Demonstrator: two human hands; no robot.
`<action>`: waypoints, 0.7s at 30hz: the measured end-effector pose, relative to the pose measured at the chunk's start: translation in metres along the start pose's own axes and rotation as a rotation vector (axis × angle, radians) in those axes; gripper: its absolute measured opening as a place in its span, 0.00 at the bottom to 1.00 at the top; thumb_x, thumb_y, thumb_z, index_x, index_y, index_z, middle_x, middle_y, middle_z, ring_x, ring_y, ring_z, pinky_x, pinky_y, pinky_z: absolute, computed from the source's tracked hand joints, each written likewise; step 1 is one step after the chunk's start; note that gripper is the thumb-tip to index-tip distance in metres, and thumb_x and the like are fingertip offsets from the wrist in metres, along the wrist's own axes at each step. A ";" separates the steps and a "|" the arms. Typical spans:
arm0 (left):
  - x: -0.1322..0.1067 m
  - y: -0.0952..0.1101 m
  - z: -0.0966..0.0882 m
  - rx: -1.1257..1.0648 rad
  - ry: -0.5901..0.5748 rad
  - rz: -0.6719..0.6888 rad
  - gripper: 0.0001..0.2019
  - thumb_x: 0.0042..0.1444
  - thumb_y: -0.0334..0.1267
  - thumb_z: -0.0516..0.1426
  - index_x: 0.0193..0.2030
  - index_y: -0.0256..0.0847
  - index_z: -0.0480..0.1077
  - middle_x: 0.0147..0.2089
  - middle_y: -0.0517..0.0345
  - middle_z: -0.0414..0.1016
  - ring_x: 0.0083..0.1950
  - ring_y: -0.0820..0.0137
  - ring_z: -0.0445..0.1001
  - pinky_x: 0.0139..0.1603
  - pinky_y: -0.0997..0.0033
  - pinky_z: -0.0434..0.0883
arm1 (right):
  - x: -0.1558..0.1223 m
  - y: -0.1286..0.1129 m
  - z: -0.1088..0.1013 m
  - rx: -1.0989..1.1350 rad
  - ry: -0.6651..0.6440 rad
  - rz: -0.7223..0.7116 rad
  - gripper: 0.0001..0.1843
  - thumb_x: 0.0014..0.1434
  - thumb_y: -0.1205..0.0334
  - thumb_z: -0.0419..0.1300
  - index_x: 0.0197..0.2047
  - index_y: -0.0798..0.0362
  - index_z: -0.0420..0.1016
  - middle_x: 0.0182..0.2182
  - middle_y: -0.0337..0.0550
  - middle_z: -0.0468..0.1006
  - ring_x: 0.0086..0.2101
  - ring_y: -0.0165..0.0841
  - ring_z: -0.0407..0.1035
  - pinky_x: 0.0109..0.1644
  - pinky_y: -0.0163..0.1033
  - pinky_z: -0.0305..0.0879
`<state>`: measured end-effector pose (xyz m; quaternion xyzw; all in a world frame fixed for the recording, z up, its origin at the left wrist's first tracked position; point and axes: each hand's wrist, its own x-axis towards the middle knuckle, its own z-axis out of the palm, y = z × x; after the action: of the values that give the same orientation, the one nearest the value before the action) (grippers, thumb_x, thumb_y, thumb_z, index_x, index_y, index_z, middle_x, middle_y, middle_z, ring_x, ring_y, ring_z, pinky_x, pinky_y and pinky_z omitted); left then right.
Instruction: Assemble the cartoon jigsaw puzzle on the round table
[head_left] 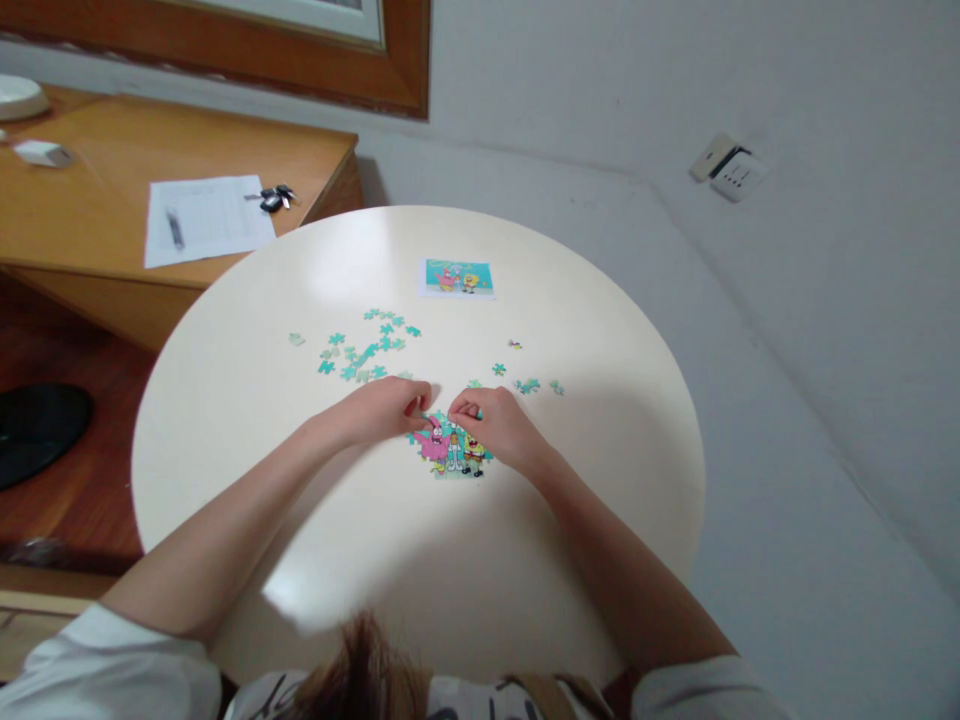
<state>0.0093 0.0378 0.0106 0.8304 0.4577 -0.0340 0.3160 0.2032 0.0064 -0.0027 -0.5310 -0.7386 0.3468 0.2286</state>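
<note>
A partly joined jigsaw puzzle [454, 460] lies flat near the middle of the round table, showing a pink starfish, a yellow sponge and a third figure between them. Over its upper left edge, my left hand [394, 408] is curled, with thumb and forefinger close to the pieces. My right hand [495, 415] covers the upper right part, its thumb and forefinger pinched together at the top edge. Whatever sits between the fingertips of either hand is too small to make out. Loose teal puzzle pieces [367, 354] are scattered beyond my left hand, and several more puzzle pieces [529, 386] lie beyond my right.
A small reference picture [459, 278] with the same characters lies toward the far side of the white table [360, 560]. On the wooden desk [97, 220] at left are a paper sheet [206, 205] and keys [276, 197]. A wall with sockets [739, 175] stands at right.
</note>
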 end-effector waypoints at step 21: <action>0.000 0.000 0.000 0.022 0.007 -0.001 0.07 0.54 0.41 0.57 0.34 0.40 0.66 0.26 0.61 0.69 0.25 0.74 0.63 0.28 0.71 0.54 | 0.001 0.014 -0.003 0.112 0.083 -0.001 0.06 0.53 0.68 0.62 0.32 0.53 0.81 0.30 0.42 0.82 0.31 0.31 0.74 0.38 0.35 0.67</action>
<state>0.0093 0.0374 0.0104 0.8338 0.4586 -0.0365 0.3051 0.2133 0.0112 -0.0113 -0.5310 -0.7082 0.3650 0.2887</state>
